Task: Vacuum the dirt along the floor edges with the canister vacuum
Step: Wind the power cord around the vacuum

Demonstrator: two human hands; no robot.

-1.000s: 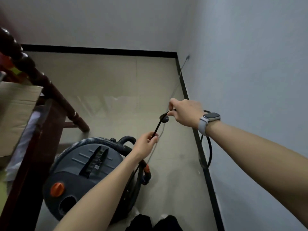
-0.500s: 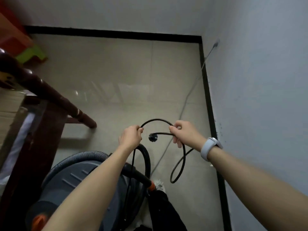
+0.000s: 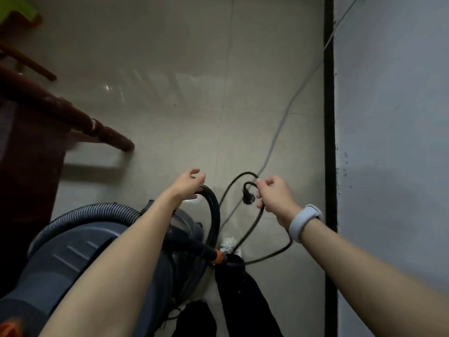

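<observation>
The grey canister vacuum (image 3: 80, 251) sits at the lower left, partly hidden under my left forearm. Its ribbed hose (image 3: 97, 211) arcs over the top, and a black curved pipe (image 3: 215, 215) with an orange collar rises beside it. My right hand (image 3: 274, 197), with a white watch on the wrist, is shut on the black power cord (image 3: 255, 227). The plug (image 3: 248, 197) hangs just left of its fingers. My left hand (image 3: 188, 184) hovers over the top of the curved pipe, fingers apart, holding nothing.
A dark wooden furniture leg (image 3: 109, 136) slants across the left. A black skirting strip (image 3: 329, 117) runs along the white wall (image 3: 393, 142) on the right. A thin grey cable (image 3: 279, 132) lies on the beige tile floor (image 3: 182, 81). My dark trouser legs (image 3: 243, 300) are at the bottom.
My left hand has let go of the cord and opened above the curved pipe. The right hand still holds the cord, its loop now hanging lower. The view tilted further down.
</observation>
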